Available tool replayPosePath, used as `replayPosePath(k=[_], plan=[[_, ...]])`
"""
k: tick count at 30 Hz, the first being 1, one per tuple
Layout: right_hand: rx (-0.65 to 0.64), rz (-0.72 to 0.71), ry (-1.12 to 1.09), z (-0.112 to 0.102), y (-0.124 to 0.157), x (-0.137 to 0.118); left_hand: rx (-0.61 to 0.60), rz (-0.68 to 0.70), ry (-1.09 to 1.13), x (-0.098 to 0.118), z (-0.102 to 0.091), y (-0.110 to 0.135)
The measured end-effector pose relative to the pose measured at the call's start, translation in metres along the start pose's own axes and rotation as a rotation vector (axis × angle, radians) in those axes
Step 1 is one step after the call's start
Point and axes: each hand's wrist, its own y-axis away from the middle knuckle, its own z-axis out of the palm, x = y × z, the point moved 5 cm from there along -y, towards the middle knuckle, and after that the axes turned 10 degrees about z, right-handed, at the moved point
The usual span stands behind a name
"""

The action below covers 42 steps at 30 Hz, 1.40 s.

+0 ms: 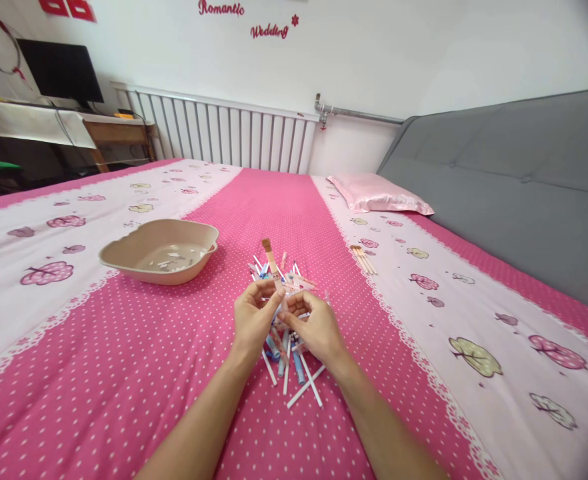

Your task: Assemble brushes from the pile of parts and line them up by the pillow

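A pile of thin sticks and small wrapped pieces, white, blue and pink, lies on the pink dotted bedspread in front of me. My left hand and my right hand meet just above the pile. Both pinch one slender stick with a brown tip that points up and away from me. Their fingers are curled and closed on its lower part, which they hide.
A beige heart-shaped bowl with a few white scraps sits to the left. A few tan sticks lie to the right. A pink pillow and a grey headboard stand at right, a white radiator behind.
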Motion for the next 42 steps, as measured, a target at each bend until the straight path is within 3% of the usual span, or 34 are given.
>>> replayPosePath(k=[9, 15, 23, 28, 37, 42], plan=[[0.029, 0.012, 0.003, -0.001, 0.0, 0.004, 0.001, 0.009, -0.02, -0.002, -0.001, -0.002], [0.131, -0.031, -0.009, -0.009, -0.002, 0.004, -0.007, 0.001, -0.057, 0.0, -0.001, -0.003], [0.298, -0.064, -0.069, -0.038, -0.023, 0.02, 0.042, -0.01, -0.091, 0.004, -0.008, -0.008], [0.421, -0.026, -0.082, -0.074, -0.046, 0.035, 0.071, -0.027, -0.075, 0.005, -0.012, -0.01], [0.735, 0.23, 0.146, -0.183, -0.085, 0.083, 0.083, -0.064, -0.069, 0.004, -0.015, -0.01], [0.794, 0.365, 0.264, -0.222, -0.1, 0.11, 0.085, -0.08, -0.085, 0.0, -0.016, -0.011]])
